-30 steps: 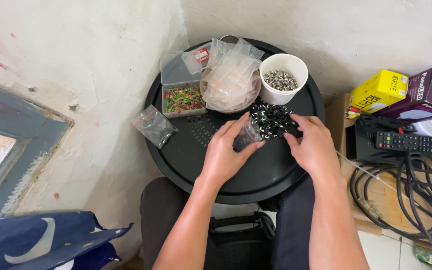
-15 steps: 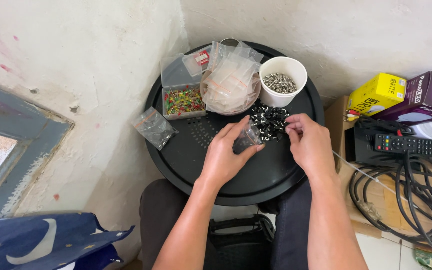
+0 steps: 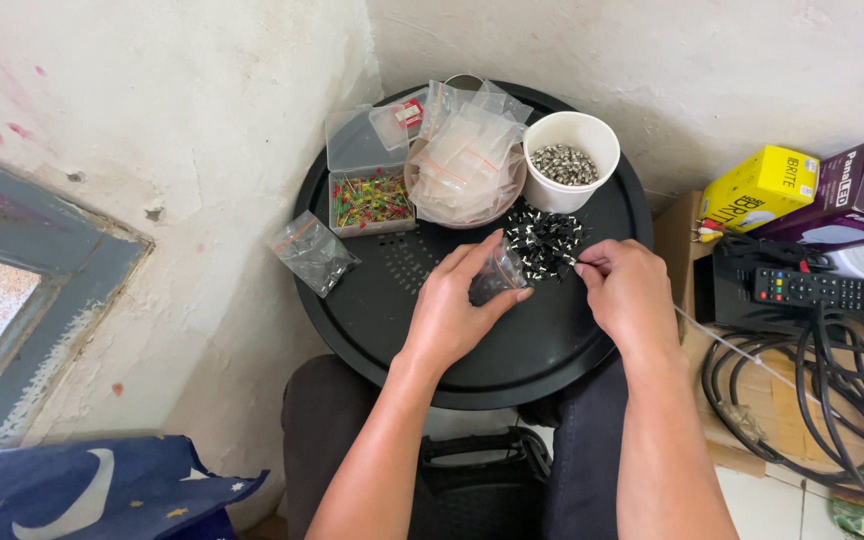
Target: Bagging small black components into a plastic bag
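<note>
The right hand (image 3: 632,300) has drawn back from the pile of small black parts (image 3: 544,240) at one o'clock on the round black tray (image 3: 552,350); a second ago its fingers were in the heap, and now its thumb and forefinger are pinched together just beside it at three o'clock, apparently on one small part, though that is too tiny to be sure. The left hand (image 3: 457,310) stays half curled around a small clear bag (image 3: 497,275), held upright at the tray's centre. So it looks like one part lifted and the bag ready beside it. At twelve o'clock stand a white cup of metal pieces (image 3: 570,160), a bowl of empty bags (image 3: 467,165) and a clear box of coloured parts (image 3: 367,195); a filled bag (image 3: 312,252) lies at nine o'clock. Nothing lies between hand and bag
</note>
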